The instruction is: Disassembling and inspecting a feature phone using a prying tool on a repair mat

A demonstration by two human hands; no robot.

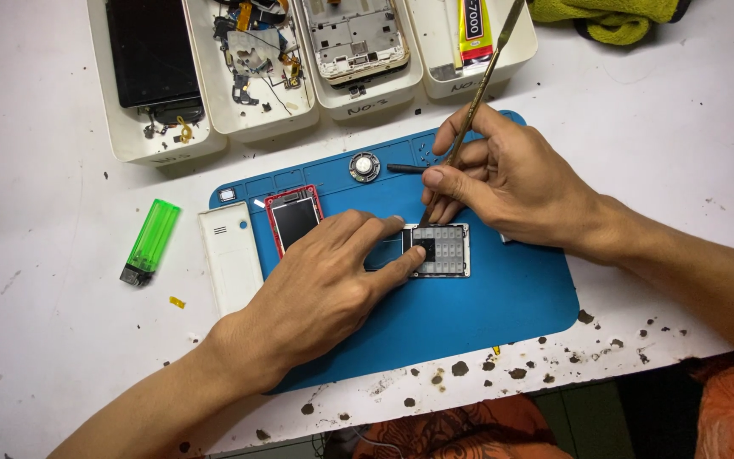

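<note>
My left hand (320, 285) lies flat on a small keypad phone (445, 251) on the blue work mat (503, 297), fingers pressing its upper part and holding it down. My right hand (503, 174) grips a long thin metal pry tool (482, 81) like a pen, its tip touching the phone's top edge by the keypad. The part of the phone under my left fingers is hidden.
A red-framed small screen (292, 217), a white phone cover (229, 255), a round speaker (364, 167) and a black stylus (405, 168) lie on or by the mat. A green lighter (151, 240) sits left. White trays (252, 119) with phone parts line the back.
</note>
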